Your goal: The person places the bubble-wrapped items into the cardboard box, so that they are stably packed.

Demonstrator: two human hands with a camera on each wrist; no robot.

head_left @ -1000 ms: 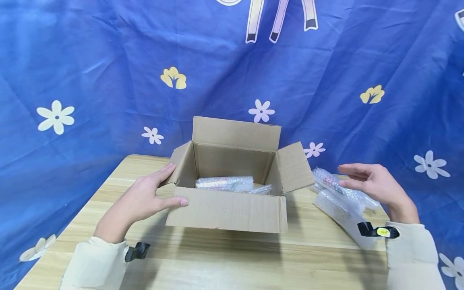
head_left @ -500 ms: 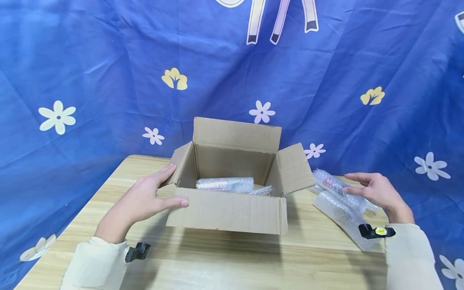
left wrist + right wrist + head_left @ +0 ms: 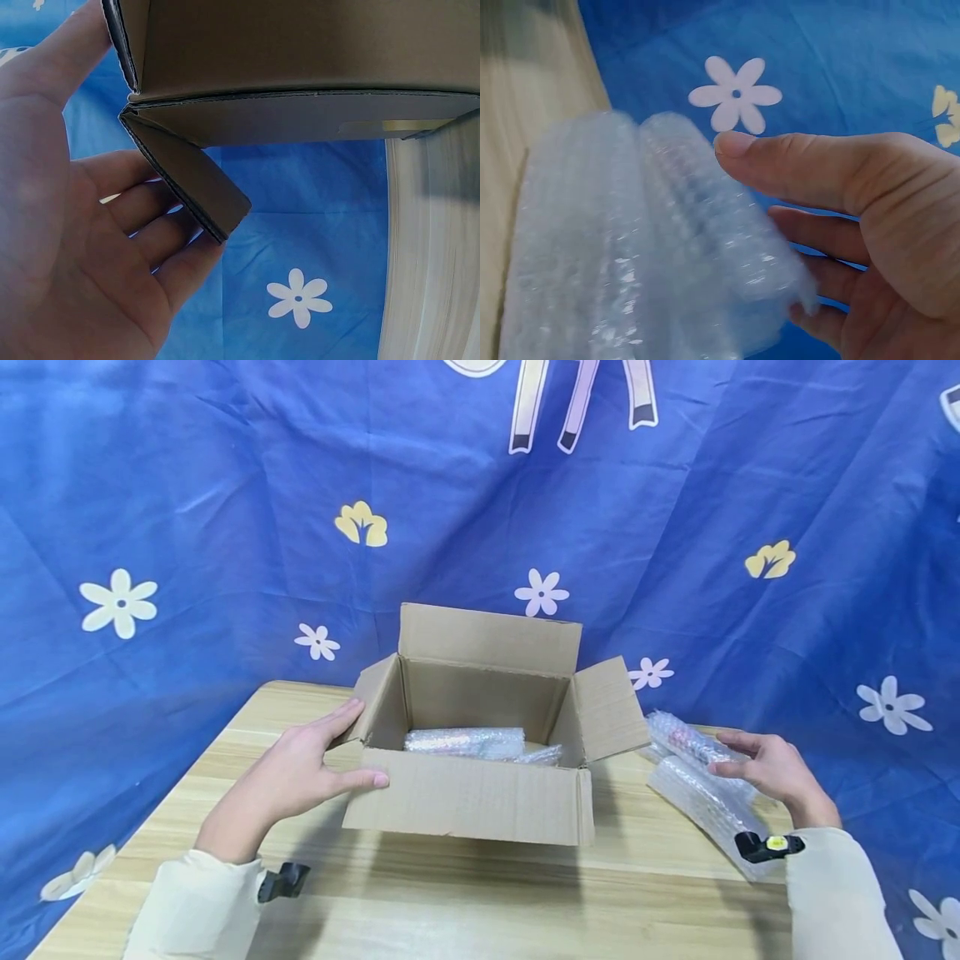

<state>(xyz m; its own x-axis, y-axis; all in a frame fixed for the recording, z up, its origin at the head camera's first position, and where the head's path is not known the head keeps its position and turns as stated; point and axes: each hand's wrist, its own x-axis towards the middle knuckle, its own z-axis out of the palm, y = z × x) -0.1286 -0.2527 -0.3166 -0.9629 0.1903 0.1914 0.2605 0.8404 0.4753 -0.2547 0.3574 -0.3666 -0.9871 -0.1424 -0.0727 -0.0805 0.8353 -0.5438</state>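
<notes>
An open cardboard box (image 3: 465, 797) stands mid-table with its flaps spread. My left hand (image 3: 292, 777) holds its near left corner, thumb on the front flap and fingers behind the left flap (image 3: 184, 176). Inside the box lies a bubble-wrapped roll (image 3: 457, 741), beside another bit of bubble wrap (image 3: 542, 754). To the right, my right hand (image 3: 776, 772) is at a bubble-wrapped roll (image 3: 705, 202) with faint reddish and dark marks showing through. Its thumb is at one side, its loosely bent fingers at the other. A second bubble-wrapped bundle (image 3: 570, 240) lies alongside.
The wooden table (image 3: 480, 910) has its far edge close to a blue cloth backdrop (image 3: 225, 468) printed with flowers. The box's right flap (image 3: 611, 706) sticks out toward the wrapped rolls.
My right hand has come down and slightly nearer to me, over the bubble-wrapped rolls. The left hand and the box stay where they were.
</notes>
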